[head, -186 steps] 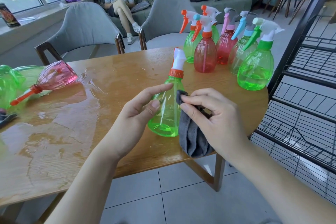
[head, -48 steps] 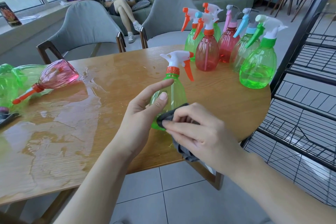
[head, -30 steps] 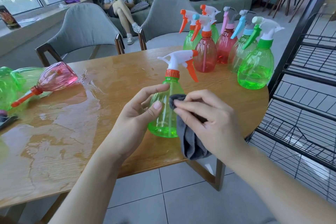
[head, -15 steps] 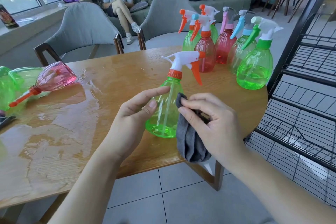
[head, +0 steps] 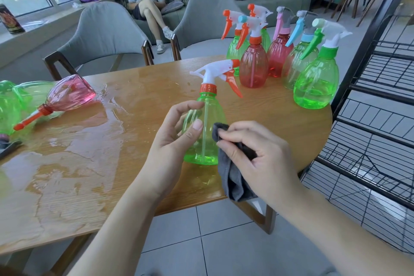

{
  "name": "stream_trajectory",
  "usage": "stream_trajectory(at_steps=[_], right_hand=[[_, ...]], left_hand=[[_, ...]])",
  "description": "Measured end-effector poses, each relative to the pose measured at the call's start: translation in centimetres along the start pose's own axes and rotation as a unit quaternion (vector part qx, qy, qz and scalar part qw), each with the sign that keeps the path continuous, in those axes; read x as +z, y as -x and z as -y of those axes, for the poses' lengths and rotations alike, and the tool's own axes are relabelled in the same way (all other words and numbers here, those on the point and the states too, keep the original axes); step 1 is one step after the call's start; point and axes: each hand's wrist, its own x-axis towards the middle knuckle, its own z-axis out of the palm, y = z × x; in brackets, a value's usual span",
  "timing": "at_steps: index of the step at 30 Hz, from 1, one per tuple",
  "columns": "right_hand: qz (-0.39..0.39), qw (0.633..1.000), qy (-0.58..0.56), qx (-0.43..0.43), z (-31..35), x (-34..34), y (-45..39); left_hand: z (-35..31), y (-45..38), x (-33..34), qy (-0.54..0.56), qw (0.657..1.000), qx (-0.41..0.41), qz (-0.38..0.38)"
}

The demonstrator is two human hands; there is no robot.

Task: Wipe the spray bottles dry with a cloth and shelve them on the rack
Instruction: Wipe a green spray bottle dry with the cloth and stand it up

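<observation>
Turned since a moment ago, the green bottle (head: pixel 205 132) now points its orange trigger right, standing upright near the table (head: pixel 89 163) edge. Left hand (head: pixel 172 141) grips its body; right hand (head: pixel 257 159) pinches the gray cloth (head: pixel 233 177) (bunched) against its side.

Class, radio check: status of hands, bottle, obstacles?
Left hand grips green bottle upright on table. Right hand presses grey cloth against it. Rack unobstructed.

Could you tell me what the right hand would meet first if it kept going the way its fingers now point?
Probably the green bottle: the right hand points left with the grey cloth, whose bunched tip already seems to touch the bottle's side, though depth is unclear.
</observation>
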Motion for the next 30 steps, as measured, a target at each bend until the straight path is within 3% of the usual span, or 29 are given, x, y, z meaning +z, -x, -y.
stream_trajectory(at_steps=[9, 16, 21, 25, 30], right_hand=[[-0.002, 1.000, 0.020, -0.023, 0.5, -0.2, -1.2], [0.108, 0.984, 0.028, -0.139, 0.2, -0.3, 0.0], [0.121, 0.973, 0.061, -0.188, -0.5, -0.2, 0.6], [0.082, 0.985, 0.034, -0.149, -1.1, -0.6, 0.9], [0.022, 0.995, 0.021, -0.090, -0.8, 0.0, 0.4]], left_hand=[[-0.3, 0.0, 0.1, 0.003, 1.000, -0.009, 0.017], [-0.3, -0.3, 0.2, -0.011, 1.000, -0.013, -0.008], [-0.2, -0.4, 0.2, 0.001, 0.998, -0.020, -0.057], [-0.3, -0.4, -0.4, 0.006, 0.998, -0.038, -0.048], [-0.5, -0.1, -1.2, -0.003, 0.999, -0.030, 0.015]])
